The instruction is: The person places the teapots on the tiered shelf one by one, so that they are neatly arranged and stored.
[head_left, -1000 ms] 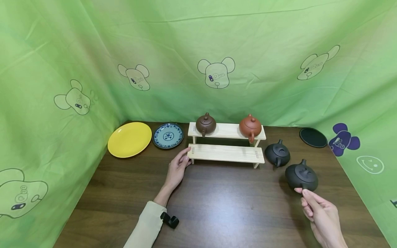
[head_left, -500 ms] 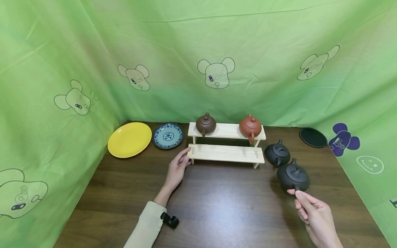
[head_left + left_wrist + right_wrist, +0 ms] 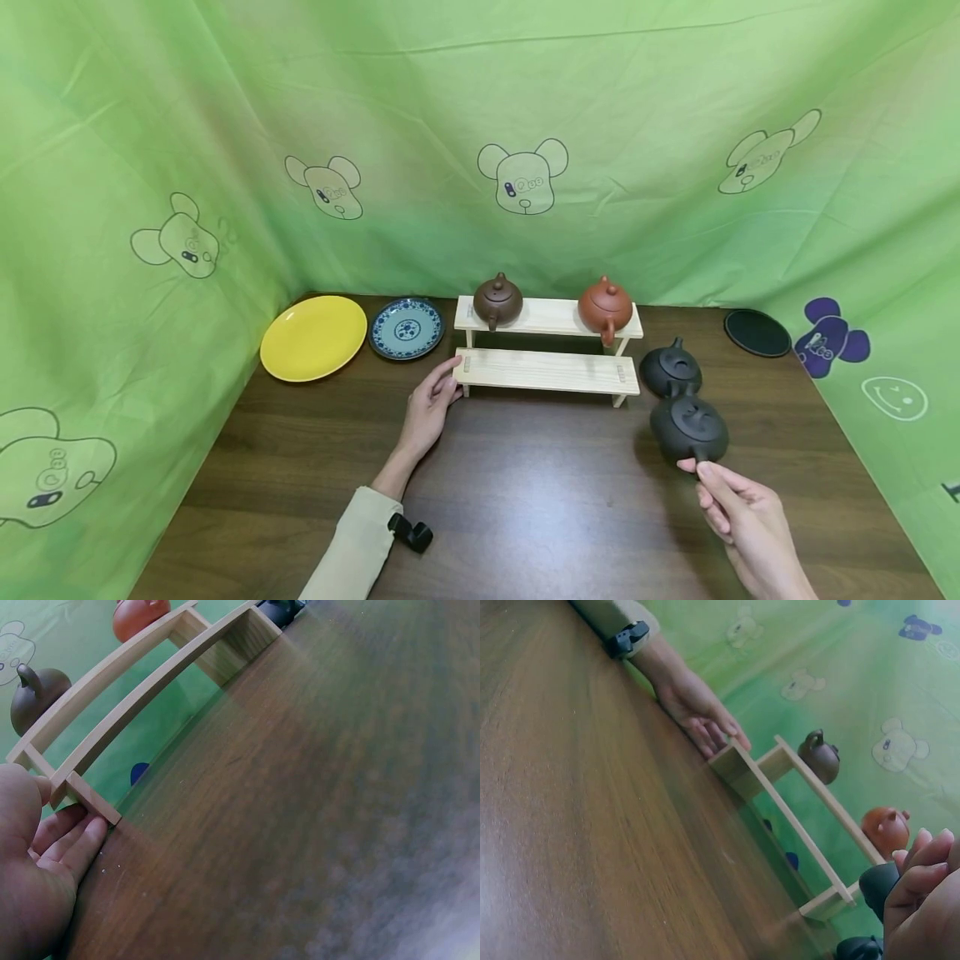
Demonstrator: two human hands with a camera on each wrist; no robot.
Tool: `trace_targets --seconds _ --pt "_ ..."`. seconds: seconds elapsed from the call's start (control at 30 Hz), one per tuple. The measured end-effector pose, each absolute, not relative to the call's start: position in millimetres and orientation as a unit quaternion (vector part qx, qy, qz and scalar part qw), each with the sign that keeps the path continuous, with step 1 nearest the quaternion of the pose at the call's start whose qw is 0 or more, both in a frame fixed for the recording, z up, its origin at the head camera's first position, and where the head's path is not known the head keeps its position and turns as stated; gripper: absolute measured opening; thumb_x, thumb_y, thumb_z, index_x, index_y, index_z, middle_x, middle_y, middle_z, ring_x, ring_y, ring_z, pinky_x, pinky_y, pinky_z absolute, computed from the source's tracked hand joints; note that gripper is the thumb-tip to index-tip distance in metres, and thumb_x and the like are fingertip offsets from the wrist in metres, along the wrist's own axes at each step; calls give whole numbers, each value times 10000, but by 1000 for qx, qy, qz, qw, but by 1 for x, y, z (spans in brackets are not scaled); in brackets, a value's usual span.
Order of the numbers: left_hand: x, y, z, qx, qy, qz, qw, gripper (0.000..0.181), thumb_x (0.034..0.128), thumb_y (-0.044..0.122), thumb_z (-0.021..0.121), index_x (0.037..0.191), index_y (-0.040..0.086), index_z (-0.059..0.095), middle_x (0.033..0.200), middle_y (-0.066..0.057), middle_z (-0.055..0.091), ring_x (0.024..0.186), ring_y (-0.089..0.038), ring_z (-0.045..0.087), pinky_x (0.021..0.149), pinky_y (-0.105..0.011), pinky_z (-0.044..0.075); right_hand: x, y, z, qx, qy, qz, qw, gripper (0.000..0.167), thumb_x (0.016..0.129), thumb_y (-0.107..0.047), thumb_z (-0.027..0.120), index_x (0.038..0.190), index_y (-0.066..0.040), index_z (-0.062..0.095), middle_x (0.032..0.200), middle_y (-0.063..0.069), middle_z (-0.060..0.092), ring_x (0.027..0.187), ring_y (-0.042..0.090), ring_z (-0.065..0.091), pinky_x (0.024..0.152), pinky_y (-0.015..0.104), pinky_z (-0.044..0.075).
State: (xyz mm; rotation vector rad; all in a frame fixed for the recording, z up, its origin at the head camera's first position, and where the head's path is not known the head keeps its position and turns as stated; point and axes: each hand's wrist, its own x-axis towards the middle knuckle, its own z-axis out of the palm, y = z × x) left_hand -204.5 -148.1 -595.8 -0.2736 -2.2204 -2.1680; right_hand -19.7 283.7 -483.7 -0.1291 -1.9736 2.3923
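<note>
At the left end of a two-tier wooden display stand [image 3: 547,371], my left hand [image 3: 430,412] grips the lower shelf; in the left wrist view its fingers [image 3: 84,844] lie against the short leg. My right hand [image 3: 750,517] pinches a black teapot [image 3: 690,427] by its handle, and the right wrist view shows this pot raised off the table. Just behind it, a second black teapot [image 3: 670,367] stands right of the stand, partly covered in the head view. On the upper shelf sit a dark brown teapot [image 3: 498,300] at left and a reddish-brown teapot [image 3: 604,307] at right.
A yellow plate [image 3: 315,337] and a blue patterned plate [image 3: 407,329] lie to the left of the stand. Toward the back right is a black oval disc [image 3: 757,332]. Green printed cloth [image 3: 420,108] walls the dark wooden table [image 3: 525,508] at the back and sides.
My right hand has carried the black teapot leftward, from the right of the other black teapot to in front of it. My left hand stays on the stand.
</note>
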Motion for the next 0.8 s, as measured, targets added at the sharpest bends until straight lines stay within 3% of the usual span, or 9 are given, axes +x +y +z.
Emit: trace_targets --seconds 0.3,0.57,0.8 --pt "-196 -145 -580 -124 -711 -690 53 389 1169 160 594 1553 164 660 1486 -174 700 1294 -251 729 1052 -359 657 -24 274 -482 -43 -645 763 6 327 1173 -32 522 1142 -75 845 734 -81 597 585 264 179 490 449 52" --pt "-208 -148 -601 -100 -708 -699 23 400 1172 217 598 1568 255 643 1511 -126 690 1347 -277 697 1070 -347 639 -27 264 -481 -46 -659 750 -26 329 1175 -63 539 1143 -130 859 717 -85 603 579 230 213 497 445 82" --pt "-206 -148 -599 -96 -710 -697 24 402 1169 201 602 1563 268 650 1514 -106 693 1340 -264 702 1066 -340 639 -31 252 -484 -23 -657 753 -34 309 1165 -22 528 1168 -26 837 706 -66 593 576 260 198 488 458 67"
